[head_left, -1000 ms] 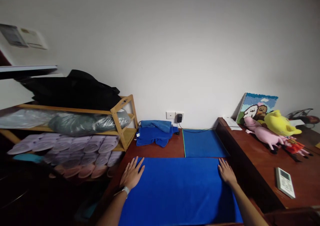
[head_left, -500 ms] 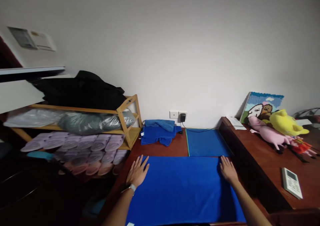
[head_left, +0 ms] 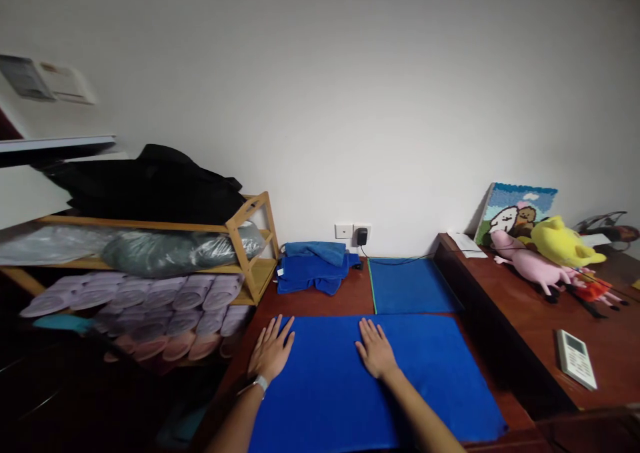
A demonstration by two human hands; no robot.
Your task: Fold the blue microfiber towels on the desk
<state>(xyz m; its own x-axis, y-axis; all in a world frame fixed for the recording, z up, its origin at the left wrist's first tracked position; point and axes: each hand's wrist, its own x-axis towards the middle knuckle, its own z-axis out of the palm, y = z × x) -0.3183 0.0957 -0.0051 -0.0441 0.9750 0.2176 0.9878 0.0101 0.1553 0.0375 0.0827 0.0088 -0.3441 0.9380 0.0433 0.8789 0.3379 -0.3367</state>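
Note:
A bright blue towel (head_left: 325, 386) is spread flat on the reddish-brown wooden table. My left hand (head_left: 271, 351) lies flat at its far left corner, fingers spread, with a pale band on the wrist. Near the middle of the towel's far edge, my right hand (head_left: 376, 349) rests palm down with its fingers stretched out. Beyond the towel, a lighter blue cloth (head_left: 415, 286) with a green edge lies flat, and a pile of crumpled blue cloths (head_left: 314, 266) sits to its left.
At left, a wooden rack (head_left: 257, 273) holds lilac and pink slippers (head_left: 183, 293), wrapped bundles and a black bag (head_left: 155, 186). A black plug (head_left: 363, 235) with a cable is in the wall. Plush toys (head_left: 563, 243) and a white remote (head_left: 576, 359) lie on the raised surface at right.
My right hand has slid left from the towel's far right corner to the middle of its far edge. My left hand stays on the left corner. The view has shifted slightly.

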